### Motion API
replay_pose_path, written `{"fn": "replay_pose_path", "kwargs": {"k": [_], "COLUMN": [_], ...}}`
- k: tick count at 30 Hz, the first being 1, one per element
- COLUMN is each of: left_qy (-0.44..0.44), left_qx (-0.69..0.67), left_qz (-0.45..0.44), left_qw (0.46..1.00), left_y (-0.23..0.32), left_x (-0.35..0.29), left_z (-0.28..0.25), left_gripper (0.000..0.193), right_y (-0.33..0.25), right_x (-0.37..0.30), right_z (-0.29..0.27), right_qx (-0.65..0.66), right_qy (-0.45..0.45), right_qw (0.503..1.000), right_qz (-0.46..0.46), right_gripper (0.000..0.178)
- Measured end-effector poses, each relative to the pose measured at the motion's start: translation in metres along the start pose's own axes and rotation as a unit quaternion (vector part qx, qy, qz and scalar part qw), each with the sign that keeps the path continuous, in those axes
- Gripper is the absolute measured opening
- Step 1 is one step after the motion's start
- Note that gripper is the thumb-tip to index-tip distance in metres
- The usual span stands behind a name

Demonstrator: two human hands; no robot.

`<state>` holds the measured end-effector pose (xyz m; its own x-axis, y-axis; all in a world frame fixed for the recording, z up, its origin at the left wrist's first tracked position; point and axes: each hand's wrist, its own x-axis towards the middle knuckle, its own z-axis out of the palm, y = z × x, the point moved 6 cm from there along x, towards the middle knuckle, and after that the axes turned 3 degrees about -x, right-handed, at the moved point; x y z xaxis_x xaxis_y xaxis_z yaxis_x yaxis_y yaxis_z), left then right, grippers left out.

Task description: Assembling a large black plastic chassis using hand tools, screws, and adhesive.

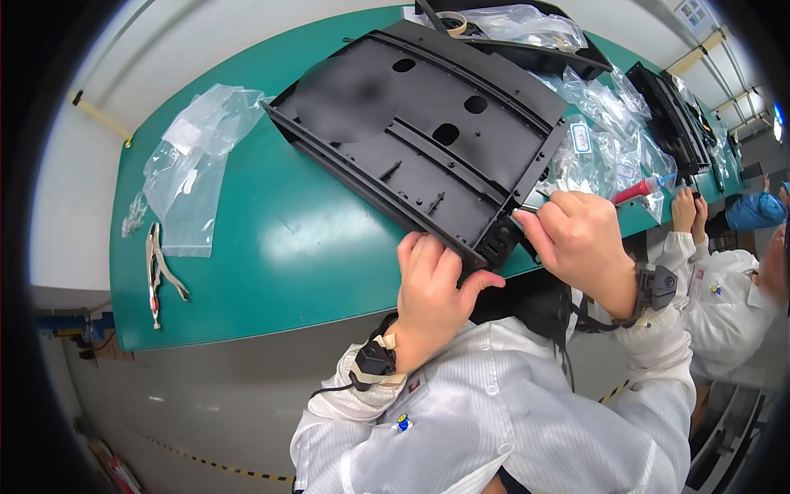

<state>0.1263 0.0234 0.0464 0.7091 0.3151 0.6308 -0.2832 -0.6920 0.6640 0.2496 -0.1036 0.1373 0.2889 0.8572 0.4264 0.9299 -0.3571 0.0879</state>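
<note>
A large black metal tray [354, 90], with raised walls, three oval holes and a long rail across it, lies on the green table. At its near corner is a small black ribbed part [496, 244]. My left hand [431, 280] grips the near wall beside that corner, fingers over the edge and thumb pointing right. My right hand [578, 236] is closed just right of the same corner, with the thumb against the curled fingers. Something thin and shiny shows by its fingertips, but its kind is hidden.
Locking pliers [156, 272] and transparent plastic bags [193, 177] lie on the green table [288, 288] at left. Behind the tray stands a black bin [597, 59] holding tape and bags. More bags [613, 140] and a red tube [634, 191] are at right, near a co-worker's hands [688, 212].
</note>
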Motion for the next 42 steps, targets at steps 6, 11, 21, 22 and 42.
{"fn": "replay_pose_path", "kwargs": {"k": [6,11,21,22,42], "left_qy": [0.017,0.020,0.017,0.006,-0.017], "left_qx": [0.015,0.002,0.010,0.013,0.042], "left_qz": [0.006,0.008,0.032,0.015,0.005], "left_qw": [1.000,1.000,0.999,1.000,0.999], "left_y": [-0.002,0.002,0.002,0.000,0.008], "left_x": [-0.005,-0.002,-0.002,-0.006,0.001], "left_z": [0.001,-0.002,0.009,0.006,0.000], "left_gripper": [0.053,0.041,0.043,0.045,0.055], "right_y": [-0.008,-0.016,-0.010,-0.010,0.023], "right_x": [-0.004,-0.003,-0.012,-0.008,0.011], "right_z": [0.006,0.002,-0.004,-0.004,-0.023], "right_qx": [-0.012,-0.025,-0.035,-0.017,0.196], "right_qy": [0.012,0.009,0.021,0.006,0.040], "right_qw": [1.000,1.000,0.996,0.997,0.980], "right_qz": [-0.009,0.010,0.079,0.079,0.008], "right_gripper": [0.035,0.035,0.036,0.037,0.024]}}
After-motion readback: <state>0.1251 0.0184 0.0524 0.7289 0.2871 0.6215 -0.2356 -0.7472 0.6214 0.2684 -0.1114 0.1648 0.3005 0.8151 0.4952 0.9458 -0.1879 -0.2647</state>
